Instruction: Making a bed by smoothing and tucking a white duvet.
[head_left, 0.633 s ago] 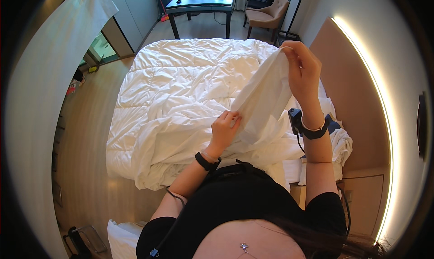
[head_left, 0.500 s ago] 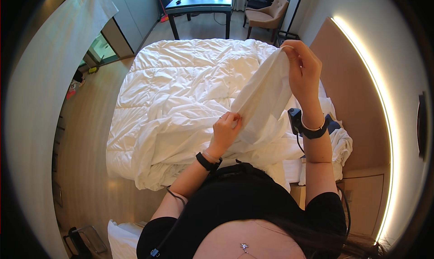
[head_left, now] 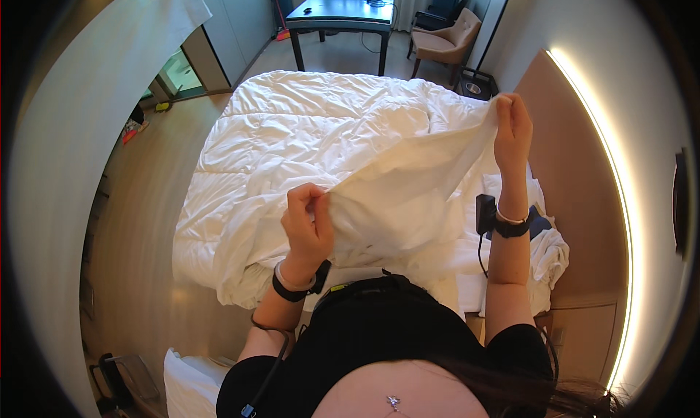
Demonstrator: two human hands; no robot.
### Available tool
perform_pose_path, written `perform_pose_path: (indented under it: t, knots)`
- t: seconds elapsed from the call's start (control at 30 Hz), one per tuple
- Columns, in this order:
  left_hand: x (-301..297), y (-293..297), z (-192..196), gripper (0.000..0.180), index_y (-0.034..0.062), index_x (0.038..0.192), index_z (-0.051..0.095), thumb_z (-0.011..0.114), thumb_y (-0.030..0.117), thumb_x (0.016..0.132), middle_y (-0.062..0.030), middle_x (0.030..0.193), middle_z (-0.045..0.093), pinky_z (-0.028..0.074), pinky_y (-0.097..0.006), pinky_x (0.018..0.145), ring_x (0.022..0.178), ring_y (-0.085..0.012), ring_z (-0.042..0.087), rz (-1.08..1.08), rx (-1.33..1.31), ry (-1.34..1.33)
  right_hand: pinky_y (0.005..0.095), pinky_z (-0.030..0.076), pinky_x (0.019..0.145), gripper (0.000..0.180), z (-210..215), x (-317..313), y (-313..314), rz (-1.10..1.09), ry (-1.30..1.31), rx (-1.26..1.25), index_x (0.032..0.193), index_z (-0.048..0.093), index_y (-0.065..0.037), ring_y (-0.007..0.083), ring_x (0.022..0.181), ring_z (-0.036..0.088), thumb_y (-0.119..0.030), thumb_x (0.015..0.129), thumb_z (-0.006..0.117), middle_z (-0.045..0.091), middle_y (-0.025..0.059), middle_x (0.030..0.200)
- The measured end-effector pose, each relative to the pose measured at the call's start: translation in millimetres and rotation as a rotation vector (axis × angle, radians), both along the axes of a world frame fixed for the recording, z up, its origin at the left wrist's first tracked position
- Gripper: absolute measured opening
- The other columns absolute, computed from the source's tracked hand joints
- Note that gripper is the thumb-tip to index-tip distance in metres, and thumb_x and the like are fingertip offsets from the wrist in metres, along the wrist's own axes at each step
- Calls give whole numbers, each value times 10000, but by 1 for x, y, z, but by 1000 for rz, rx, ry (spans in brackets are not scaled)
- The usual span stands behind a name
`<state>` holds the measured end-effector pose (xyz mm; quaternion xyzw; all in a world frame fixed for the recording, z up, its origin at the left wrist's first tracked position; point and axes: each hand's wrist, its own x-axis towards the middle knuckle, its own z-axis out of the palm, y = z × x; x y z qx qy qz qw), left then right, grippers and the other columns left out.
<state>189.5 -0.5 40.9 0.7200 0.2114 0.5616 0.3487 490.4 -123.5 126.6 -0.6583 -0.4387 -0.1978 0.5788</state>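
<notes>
A quilted white duvet (head_left: 284,119) is spread over the bed, rumpled. Across its near part lies a thinner white duvet cover (head_left: 408,184), with one edge raised and stretched between my hands. My left hand (head_left: 308,222) pinches that edge at the near middle of the bed. Farther off and higher, my right hand (head_left: 513,130) grips the same edge at its far right end. The cloth hangs in a slack sheet between the two grips and hides the bedding under it.
A dark table (head_left: 340,8) and a beige chair (head_left: 448,42) stand beyond the bed. To the right are bunched white bedding (head_left: 548,250) and the brown headboard (head_left: 561,126) with a lit strip. Wooden floor (head_left: 146,221) runs along the left, beside a pale curtain (head_left: 80,126).
My left hand has moved left and my right hand slightly right and lower. The duvet cover's edge between them has gone from a narrow fold to a wide, stretched span.
</notes>
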Motion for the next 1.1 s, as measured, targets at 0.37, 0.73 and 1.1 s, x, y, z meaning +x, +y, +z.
perform_pose_path:
  t: [0.37,0.73,1.1]
  knots:
    - [-15,19,-29,75,4,897,533,585,-24,850,-92,779,555,434,-318,694,689,-240,520,68,235,258,260,396,629,198,-104,-21,-64,-84,261,9,931,576,-6,114,674,462,-172,982,481,520,56,705]
    - [-5,-26,-43,67,6,925,488,547,38,917,-69,725,510,407,-255,634,684,-127,472,-785,-428,443,393,426,869,250,-120,-139,-23,637,-103,-457,1036,639,-67,290,976,569,-95,791,681,613,105,969]
    - [-39,-34,-110,117,0,851,617,701,48,786,-102,793,612,483,-312,620,680,-239,610,-330,-79,401,315,400,553,48,-156,-134,-27,686,132,-472,883,615,15,251,604,521,13,841,592,536,121,701]
